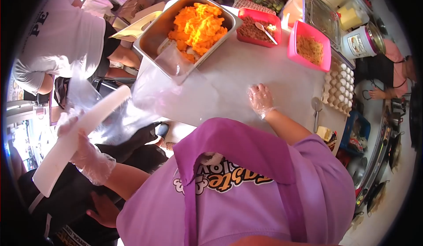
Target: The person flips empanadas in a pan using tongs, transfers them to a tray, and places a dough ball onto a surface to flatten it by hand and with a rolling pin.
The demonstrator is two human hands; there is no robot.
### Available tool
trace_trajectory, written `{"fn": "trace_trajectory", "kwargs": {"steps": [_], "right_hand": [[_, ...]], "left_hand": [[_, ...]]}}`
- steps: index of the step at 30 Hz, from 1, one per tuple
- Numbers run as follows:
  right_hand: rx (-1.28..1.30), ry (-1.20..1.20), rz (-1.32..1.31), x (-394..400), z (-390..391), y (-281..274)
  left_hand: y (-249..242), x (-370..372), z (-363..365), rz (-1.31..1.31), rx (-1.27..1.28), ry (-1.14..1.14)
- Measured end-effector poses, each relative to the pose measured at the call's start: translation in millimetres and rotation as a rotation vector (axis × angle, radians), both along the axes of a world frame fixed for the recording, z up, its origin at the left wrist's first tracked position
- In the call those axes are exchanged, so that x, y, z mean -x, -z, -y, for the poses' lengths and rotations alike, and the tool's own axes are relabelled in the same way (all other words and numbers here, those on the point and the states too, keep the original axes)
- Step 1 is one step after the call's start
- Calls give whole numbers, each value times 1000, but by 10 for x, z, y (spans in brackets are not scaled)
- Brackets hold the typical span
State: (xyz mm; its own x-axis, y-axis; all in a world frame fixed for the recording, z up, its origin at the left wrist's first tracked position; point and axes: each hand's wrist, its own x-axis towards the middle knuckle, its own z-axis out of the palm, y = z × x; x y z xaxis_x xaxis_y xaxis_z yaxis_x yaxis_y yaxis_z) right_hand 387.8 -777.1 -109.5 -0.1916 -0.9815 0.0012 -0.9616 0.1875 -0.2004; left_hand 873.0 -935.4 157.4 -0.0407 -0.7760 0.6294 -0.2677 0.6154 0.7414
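Note:
My left hand (90, 153), in a clear plastic glove, is raised off the table's left side. Its fingers close around a long, flat white scraper-like piece (79, 136), which tilts up to the right. My right hand (261, 99), gloved too, rests palm down on the grey work table (211, 96) with nothing in it. Beyond it stand a red tub (260, 30) of brown crumbly filling with a white spoon and a pink tub (310, 48) of lighter shredded filling. Farther left, a metal pan (147, 48) holds an orange mash (200, 28) and a clear plastic scoop-like piece.
Egg trays (338, 87) and a pizza cutter (316, 107) lie along the right side. A white bucket (359, 43) stands behind the eggs. One person (66, 34) bends over at left; another (392, 70) is at right. Someone else's hand (105, 208) shows below my left arm.

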Motion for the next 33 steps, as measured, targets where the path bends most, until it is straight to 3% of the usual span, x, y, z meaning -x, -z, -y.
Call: {"fn": "trace_trajectory", "kwargs": {"steps": [1, 5, 7, 8, 9, 10, 11, 12, 14, 16, 18, 19, 20, 22, 24, 25, 27, 28, 29, 33], "right_hand": [[-13, 15, -8, 2, 18, 11], [-143, 43, -66, -29, 155, -343], [-419, -18, -133, -49, 379, -694], [-417, -27, -139, -37, 535, -776], [-360, -222, -160, -7, 751, -844], [-306, -418, -177, 10, 949, -921], [-188, -353, 28, -134, 1178, -1213], [-67, -284, 231, -349, 1451, -1515], [-75, -485, 386, -659, 1941, -1696], [-81, -575, 402, -1008, 2324, -1513], [-265, -525, 22, -1272, 2606, -1150], [-557, -656, -76, -1323, 2944, -813], [-654, -500, -52, -1470, 3059, -710], [-651, -501, -126, -1566, 3159, -336], [-673, -257, 187, -1599, 3185, -293], [-490, -758, -382, -1526, 2923, -853], [-608, -743, -480, -1638, 3009, -762], [-737, -752, -586, -1654, 3082, -686], [-728, -719, -472, -1619, 3109, -644], [-752, -751, -389, -1542, 3133, -649]], "left_hand": [[12, -85, -1, 42, 6, 154], [402, -647, -272, 69, -198, 146], [452, -366, -437, -143, -256, 476], [414, -191, -535, -121, -307, 398], [378, -96, -620, -101, -358, 319], [536, -399, -699, 266, -268, 166], [689, -718, -815, 633, -177, 10], [671, -703, -826, 632, -182, 2], [624, -557, -753, 569, -381, 45], [533, 102, -769, 509, -551, 93], [499, 192, -749, 417, -650, 177], [508, 168, -673, 366, -687, 228], [524, 102, -763, 324, -732, 278], [441, 291, -719, 275, -852, 368], [316, 407, -625, 249, -1008, 458], [420, 365, -637, 267, -994, 471], [615, 401, -628, -219, -1061, 534], [492, 400, -663, -81, -1112, 413], [492, 471, -650, -209, -1129, 437], [307, 576, -548, -149, -1069, 555]]}}
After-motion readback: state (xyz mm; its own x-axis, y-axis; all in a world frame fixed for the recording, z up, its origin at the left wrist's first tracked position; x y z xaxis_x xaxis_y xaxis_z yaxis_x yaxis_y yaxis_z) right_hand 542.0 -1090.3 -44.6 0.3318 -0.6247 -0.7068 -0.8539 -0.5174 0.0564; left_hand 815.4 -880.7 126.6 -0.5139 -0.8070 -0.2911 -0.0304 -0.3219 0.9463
